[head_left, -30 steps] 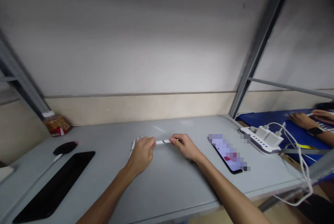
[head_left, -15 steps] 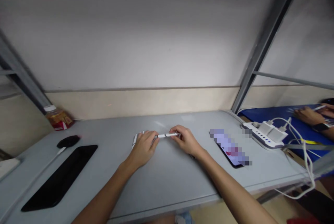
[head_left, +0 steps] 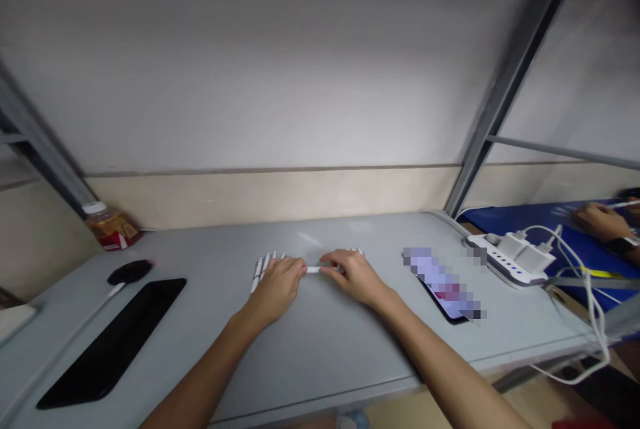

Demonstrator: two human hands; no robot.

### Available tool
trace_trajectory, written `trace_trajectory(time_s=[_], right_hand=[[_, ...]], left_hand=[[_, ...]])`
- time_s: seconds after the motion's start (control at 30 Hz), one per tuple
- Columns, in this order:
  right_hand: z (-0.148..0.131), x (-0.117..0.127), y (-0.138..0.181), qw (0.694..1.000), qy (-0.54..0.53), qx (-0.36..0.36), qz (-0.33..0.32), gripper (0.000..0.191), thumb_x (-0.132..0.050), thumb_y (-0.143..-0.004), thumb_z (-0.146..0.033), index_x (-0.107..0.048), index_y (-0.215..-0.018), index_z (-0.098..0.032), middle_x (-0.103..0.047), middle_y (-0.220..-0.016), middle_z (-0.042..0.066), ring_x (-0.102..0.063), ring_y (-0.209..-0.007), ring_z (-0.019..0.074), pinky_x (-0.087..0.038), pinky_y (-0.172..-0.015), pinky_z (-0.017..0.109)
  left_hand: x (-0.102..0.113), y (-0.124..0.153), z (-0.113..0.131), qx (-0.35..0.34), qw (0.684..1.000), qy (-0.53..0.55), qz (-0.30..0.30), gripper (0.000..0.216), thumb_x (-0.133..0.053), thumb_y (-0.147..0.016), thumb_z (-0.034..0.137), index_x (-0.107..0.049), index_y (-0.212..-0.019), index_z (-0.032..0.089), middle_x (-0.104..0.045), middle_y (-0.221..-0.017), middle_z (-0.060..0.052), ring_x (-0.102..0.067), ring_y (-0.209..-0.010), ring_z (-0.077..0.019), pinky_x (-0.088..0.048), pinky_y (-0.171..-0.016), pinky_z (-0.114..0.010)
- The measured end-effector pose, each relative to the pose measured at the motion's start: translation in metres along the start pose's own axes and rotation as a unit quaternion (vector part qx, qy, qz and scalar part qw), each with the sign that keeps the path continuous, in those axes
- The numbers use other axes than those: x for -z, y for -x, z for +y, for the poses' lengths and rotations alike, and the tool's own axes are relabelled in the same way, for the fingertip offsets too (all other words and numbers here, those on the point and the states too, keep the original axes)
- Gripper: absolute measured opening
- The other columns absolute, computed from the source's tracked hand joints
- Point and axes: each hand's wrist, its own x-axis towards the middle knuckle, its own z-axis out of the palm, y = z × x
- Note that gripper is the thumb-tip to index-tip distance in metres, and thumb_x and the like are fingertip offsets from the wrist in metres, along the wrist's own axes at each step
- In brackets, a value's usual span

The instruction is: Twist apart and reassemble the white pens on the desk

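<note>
Inspector: Grip status, both hands?

Technician: Left hand point(head_left: 277, 285) and right hand point(head_left: 353, 275) are close together, each pinched on one end of a white pen point(head_left: 313, 269). The white pen lies level between them, low over the surface point(head_left: 320, 349). Contact with the surface cannot be confirmed.

Inspector: Hazards?

Technician: Three, by estimate. One: uneven pull. If either pinch slips, the white pen could drop and roll. Two: a row of pens point(head_left: 265, 262) lies just beside the left hand's knuckles, and a sideways nudge could scatter it. Three: a phone point(head_left: 443, 285) lies near, to the right of the right hand, with a power strip point(head_left: 505, 259) beyond it. A wide sweep could push the phone toward the edge.

Inspector: Neighbouring worker?

Technician: Another person's hand point(head_left: 600, 221) is well apart. Interference is unlikely.
</note>
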Motion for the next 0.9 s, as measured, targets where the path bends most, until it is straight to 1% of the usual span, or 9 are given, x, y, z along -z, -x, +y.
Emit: trace_trajectory(time_s=[0.07, 0.17, 0.27, 0.33, 0.47, 0.6, 0.7, 0.8, 0.9], right_hand=[[-0.002, 0.0, 0.0, 1.0, 0.023, 0.015, -0.007, 0.017, -0.051, -0.093, -0.024, -0.066, -0.102, -0.021, -0.065, -0.093, 0.004, -0.059, -0.083, 0.0154, -0.042, -0.076, 0.027], [-0.005, 0.002, 0.0, 0.998, 0.058, 0.016, 0.012, 0.014, -0.057, -0.089, -0.02, -0.065, -0.1, -0.02, -0.063, -0.096, 0.006, -0.057, -0.091, 0.018, -0.041, -0.079, 0.028], [-0.01, 0.003, 0.0, 0.997, 0.072, 0.018, 0.006, 0.026, -0.059, -0.089, -0.029, -0.062, -0.113, -0.021, -0.063, -0.105, 0.008, -0.055, -0.099, 0.0203, -0.041, -0.083, 0.031], [-0.014, 0.003, 0.0, 0.996, 0.078, 0.031, -0.029, 0.03, -0.05, -0.094, -0.034, -0.059, -0.12, -0.021, -0.064, -0.107, 0.009, -0.057, -0.1, 0.0204, -0.041, -0.085, 0.031], [-0.017, 0.0, 0.0, 0.991, 0.101, 0.031, -0.088, 0.028, -0.04, -0.097, -0.02, -0.061, -0.116, -0.021, -0.068, -0.1, 0.008, -0.062, -0.092, 0.0186, -0.04, -0.081, 0.029], [-0.017, 0.0, 0.002, 0.991, 0.109, 0.002, -0.074, 0.029, -0.046, -0.088, -0.006, -0.059, -0.111, -0.02, -0.064, -0.103, 0.006, -0.06, -0.092, 0.017, -0.04, -0.077, 0.026], [-0.018, -0.002, 0.002, 0.99, 0.12, -0.002, -0.069, 0.024, -0.047, -0.091, -0.013, -0.057, -0.112, -0.019, -0.061, -0.104, 0.007, -0.058, -0.092, 0.0174, -0.04, -0.075, 0.026], [-0.019, -0.007, 0.002, 0.988, 0.14, 0.003, -0.069, 0.024, -0.041, -0.098, -0.028, -0.059, -0.109, -0.017, -0.061, -0.099, 0.009, -0.055, -0.091, 0.0193, -0.04, -0.077, 0.029], [-0.017, -0.011, 0.001, 0.984, 0.165, 0.014, -0.069, 0.025, -0.038, -0.098, -0.023, -0.062, -0.1, -0.017, -0.062, -0.093, 0.009, -0.052, -0.09, 0.0201, -0.038, -0.08, 0.031]], left_hand=[[-0.001, 0.0, 0.0, 0.0, 1.0, -0.01, 0.002, 0.033, -0.024, -0.099, 0.028, -0.054, -0.086, 0.02, -0.061, -0.082, -0.003, -0.054, -0.083, -0.0208, -0.035, -0.08, -0.036], [0.0, 0.0, 0.002, 0.003, 1.0, -0.012, 0.009, 0.035, -0.023, -0.099, 0.029, -0.054, -0.085, 0.02, -0.06, -0.081, -0.003, -0.053, -0.081, -0.0203, -0.036, -0.079, -0.036], [0.001, 0.0, 0.006, -0.003, 1.0, -0.001, 0.023, 0.035, -0.023, -0.099, 0.029, -0.054, -0.085, 0.02, -0.06, -0.081, -0.003, -0.053, -0.082, -0.0195, -0.036, -0.08, -0.036], [0.001, 0.0, 0.008, -0.008, 1.0, 0.005, 0.029, 0.034, -0.024, -0.099, 0.03, -0.054, -0.087, 0.02, -0.061, -0.084, -0.003, -0.053, -0.084, -0.0196, -0.035, -0.081, -0.037], [-0.003, 0.001, 0.008, -0.016, 1.0, 0.015, 0.021, 0.032, -0.027, -0.099, 0.032, -0.056, -0.089, 0.021, -0.062, -0.09, -0.003, -0.053, -0.089, -0.0201, -0.035, -0.084, -0.038], [-0.005, 0.002, 0.01, -0.028, 0.999, 0.025, 0.005, 0.027, -0.032, -0.098, 0.034, -0.056, -0.1, 0.022, -0.063, -0.096, -0.004, -0.055, -0.094, -0.0214, -0.035, -0.087, -0.039], [-0.004, 0.002, 0.013, -0.032, 0.999, 0.033, -0.001, 0.024, -0.033, -0.098, 0.033, -0.053, -0.104, 0.022, -0.064, -0.095, -0.004, -0.056, -0.09, -0.0212, -0.036, -0.086, -0.038], [-0.002, 0.0, 0.014, -0.027, 0.999, 0.017, -0.007, 0.024, -0.032, -0.098, 0.031, -0.053, -0.097, 0.02, -0.064, -0.091, -0.004, -0.057, -0.085, -0.0213, -0.036, -0.081, -0.038], [-0.004, -0.001, 0.012, -0.025, 1.0, 0.01, -0.012, 0.026, -0.03, -0.099, 0.029, -0.053, -0.091, 0.02, -0.063, -0.088, -0.003, -0.057, -0.084, -0.0209, -0.036, -0.079, -0.037]])
